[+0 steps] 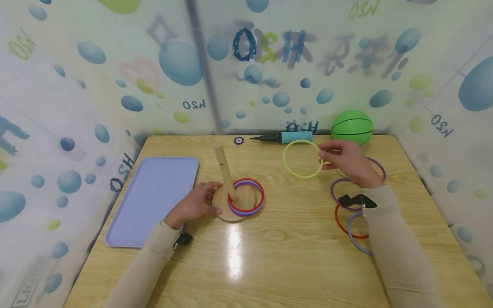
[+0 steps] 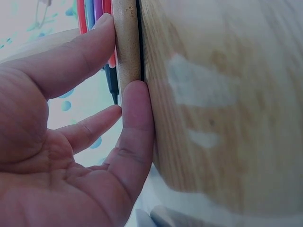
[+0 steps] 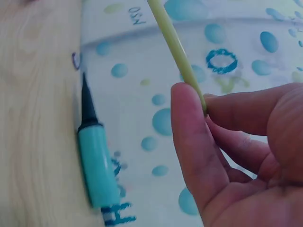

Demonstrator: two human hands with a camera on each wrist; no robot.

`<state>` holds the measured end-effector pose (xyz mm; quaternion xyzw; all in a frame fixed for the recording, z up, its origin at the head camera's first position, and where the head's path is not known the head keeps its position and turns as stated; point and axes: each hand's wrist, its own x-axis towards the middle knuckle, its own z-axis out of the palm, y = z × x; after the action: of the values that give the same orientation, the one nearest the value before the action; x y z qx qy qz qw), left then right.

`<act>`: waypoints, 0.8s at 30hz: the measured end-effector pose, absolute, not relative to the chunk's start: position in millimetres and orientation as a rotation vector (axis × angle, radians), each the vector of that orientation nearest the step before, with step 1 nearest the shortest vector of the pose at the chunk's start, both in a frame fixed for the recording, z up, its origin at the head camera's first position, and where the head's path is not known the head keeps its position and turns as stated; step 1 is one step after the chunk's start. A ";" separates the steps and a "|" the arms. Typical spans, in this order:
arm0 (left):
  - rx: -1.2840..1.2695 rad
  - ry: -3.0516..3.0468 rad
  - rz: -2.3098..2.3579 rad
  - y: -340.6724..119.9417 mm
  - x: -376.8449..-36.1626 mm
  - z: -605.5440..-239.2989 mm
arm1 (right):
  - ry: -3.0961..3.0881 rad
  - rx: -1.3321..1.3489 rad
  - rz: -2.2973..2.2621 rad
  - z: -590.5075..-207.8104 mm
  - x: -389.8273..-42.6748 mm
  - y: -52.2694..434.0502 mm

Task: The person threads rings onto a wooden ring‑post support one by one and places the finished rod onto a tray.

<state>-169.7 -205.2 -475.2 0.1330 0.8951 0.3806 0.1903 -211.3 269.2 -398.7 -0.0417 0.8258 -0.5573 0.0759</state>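
My right hand (image 1: 348, 160) pinches a yellow ring (image 1: 285, 165) by its right edge between thumb and fingers, raised over the back right of the table. In the right wrist view the thumb and fingertips meet on the yellow ring (image 3: 176, 49). My left hand (image 1: 196, 202) holds the left edge of a round wooden base with an upright peg (image 1: 224, 171), thumb at the front and fingers farther back. Around the peg lie a red ring (image 1: 263, 193) and, under it, blue and purple rings. The left wrist view shows fingertips along the wooden base (image 2: 128, 47).
Several rings, among them a purple ring (image 1: 332, 190), a red ring (image 1: 337, 219) and a blue ring (image 1: 349, 233), lie under my right forearm. A lavender tray (image 1: 154, 196) sits left. At the back are a hand pump (image 1: 296, 137), a green ball (image 1: 352, 127) and a small disc (image 1: 239, 140).
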 end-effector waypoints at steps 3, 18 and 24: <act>0.376 2.521 1.062 -205.6 -170.0 -476.1 | 2.455 -0.143 -1.731 -391.0 -209.3 258.5; 0.454 2.535 1.076 -207.6 -169.0 -477.9 | 2.163 -0.377 -2.131 -351.7 -189.1 195.6; 0.475 2.548 1.076 -207.6 -168.3 -476.8 | 2.050 -0.475 -2.213 -347.5 -186.4 169.3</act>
<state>-168.3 -207.6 -476.8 0.1669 0.8953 0.3779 0.1667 -186.4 169.3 -347.5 -0.1555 0.6707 -0.7239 0.0438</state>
